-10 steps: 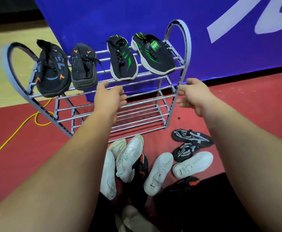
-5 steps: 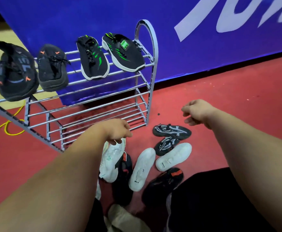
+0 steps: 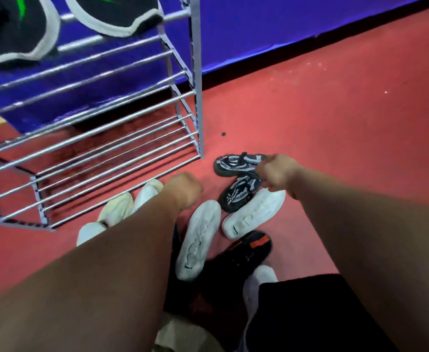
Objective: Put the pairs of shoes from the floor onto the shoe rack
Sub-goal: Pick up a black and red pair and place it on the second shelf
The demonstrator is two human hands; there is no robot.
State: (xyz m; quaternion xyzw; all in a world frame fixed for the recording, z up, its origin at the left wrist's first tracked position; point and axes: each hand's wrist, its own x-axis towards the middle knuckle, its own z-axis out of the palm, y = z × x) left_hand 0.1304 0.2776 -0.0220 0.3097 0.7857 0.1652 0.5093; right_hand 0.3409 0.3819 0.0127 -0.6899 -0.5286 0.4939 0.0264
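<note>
Sneakers (image 3: 121, 11) are sitting on the shoe rack (image 3: 195, 72) while most pairs are lying on the floor (image 3: 335, 123), right hand (image 3: 277, 174) pinching the black-and-white pair (image 3: 236, 162), left hand (image 3: 185, 189) curled, its grip unclear.

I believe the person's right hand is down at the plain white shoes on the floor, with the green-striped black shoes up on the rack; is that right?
Not quite: the head view shows the right hand down at the black-and-white patterned shoes on the floor, not the plain white shoes beside them. The green-striped black shoes are indeed up on the rack.
</note>
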